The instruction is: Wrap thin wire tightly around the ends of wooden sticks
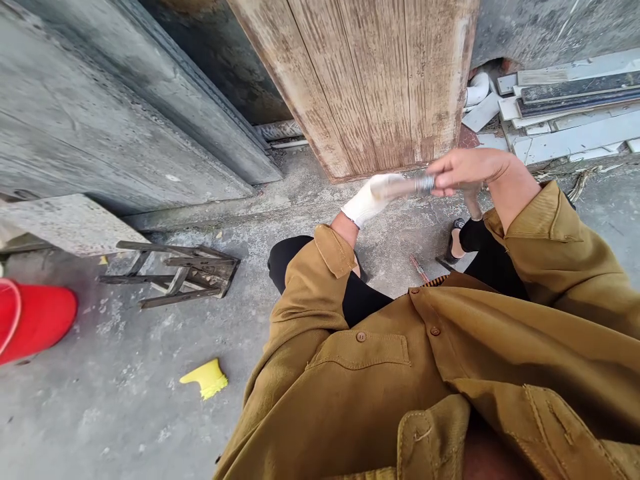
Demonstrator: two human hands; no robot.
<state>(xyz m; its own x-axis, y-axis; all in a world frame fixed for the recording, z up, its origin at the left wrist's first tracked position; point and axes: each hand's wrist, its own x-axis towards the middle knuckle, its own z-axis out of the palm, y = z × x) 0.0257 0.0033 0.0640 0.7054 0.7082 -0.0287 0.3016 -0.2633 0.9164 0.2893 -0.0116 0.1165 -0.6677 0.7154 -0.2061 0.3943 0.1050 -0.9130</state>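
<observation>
Thing in hand: a slim rod-like piece with a silvery wrapped section (424, 184). Looks like wire wound on it (motion blur, so can't confirm material or full shape). It sits between the hands, roughly crosswise, with the wrapped part just left of the right fingertips.

Handling, my guess: light, one-hand weight. Rod probably stiff, windings springy and a bit slick, loose ends maybe scratchy. Doesn't look fragile. Best hold is the plain part left of the windings; pinching the wrap itself could shift the turns.

Hands: left hand (369, 200) is in a white knit glove, at the left end of the piece. Blur hides its fingers; can't tell whether it's closed on the piece or only against it. Right hand (467, 170) is bare, fingers bent and seemingly pinched onto the right end, beside the windings.

Around it: the hands are just on the near side of the weathered wooden panel (370, 87), above the concrete floor (280, 220). Stack of white boards (575, 107) far right, small wooden stool (193, 272) lying to the left, red bucket (40, 320) further left. All well apart from the piece.
</observation>
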